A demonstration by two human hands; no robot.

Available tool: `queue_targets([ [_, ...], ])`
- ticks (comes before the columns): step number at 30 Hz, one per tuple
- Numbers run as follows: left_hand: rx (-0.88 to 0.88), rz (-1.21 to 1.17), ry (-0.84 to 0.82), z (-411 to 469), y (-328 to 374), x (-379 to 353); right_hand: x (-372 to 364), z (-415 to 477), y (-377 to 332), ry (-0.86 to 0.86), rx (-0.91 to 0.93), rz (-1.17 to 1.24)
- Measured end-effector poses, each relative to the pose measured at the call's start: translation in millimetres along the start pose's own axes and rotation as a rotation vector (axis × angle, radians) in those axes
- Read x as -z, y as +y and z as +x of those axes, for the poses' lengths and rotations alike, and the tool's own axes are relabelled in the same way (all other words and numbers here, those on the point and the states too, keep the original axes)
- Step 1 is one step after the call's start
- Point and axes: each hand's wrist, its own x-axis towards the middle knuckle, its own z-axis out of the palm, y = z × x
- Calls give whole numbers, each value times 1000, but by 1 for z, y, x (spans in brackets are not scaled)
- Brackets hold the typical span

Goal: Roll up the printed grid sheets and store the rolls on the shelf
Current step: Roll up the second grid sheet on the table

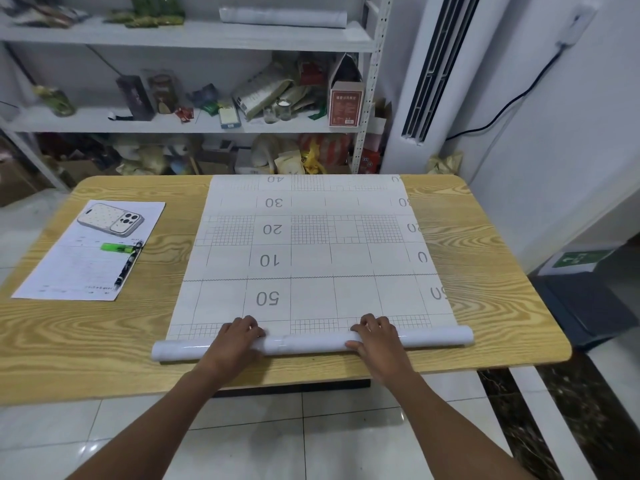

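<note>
Fingers of our left hand [239,337] and right hand [375,337] curl over the rolled end [311,342] of the printed grid sheet [311,244], gripping it near the front edge of the wooden table [104,327]; the rest lies flat. Another roll [282,17] rests on the top shelf [194,38].

The roll [304,342] under the left hand [239,341] and the right hand [375,341] has a smooth, glossy white outer face that catches the light. Beyond the hands, the flat grid sheet [311,251] is matt, pale paper printed in grey. The worktop [104,334] is smooth yellow-brown wood grain with a slight sheen. Well to the left of the left hand, a matt white paper sheet [79,268] carries a shiny green plastic highlighter [116,247]. Nearer than the hands, the floor [242,445] is glossy pale tile. Far beyond them, the shelf [207,41] has matt white boards and perforated metal uprights.
</note>
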Motion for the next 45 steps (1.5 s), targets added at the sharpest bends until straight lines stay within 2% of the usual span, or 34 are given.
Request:
queue_targets([
  [5, -44, 54, -26, 1, 1, 4, -5, -6, 1, 68, 21, 1],
  [10, 93, 67, -99, 1, 5, 1, -6, -9, -1, 64, 25, 47],
  [16, 99, 123, -97, -6, 11, 4, -9, -10, -6, 45, 11, 23],
  [23, 40, 215, -10, -13, 8, 2, -8, -10, -8, 68, 14, -4],
  [29, 37, 269, -47, -10, 9, 3, -3, -9, -10, 106, 11, -158],
  [33, 69, 254, -64, -7, 9, 2, -4, -8, -10, 115, 15, -180],
  [45, 116, 219, -26, 0, 11, 2, -5, 2, -11, 27, 11, -44],
])
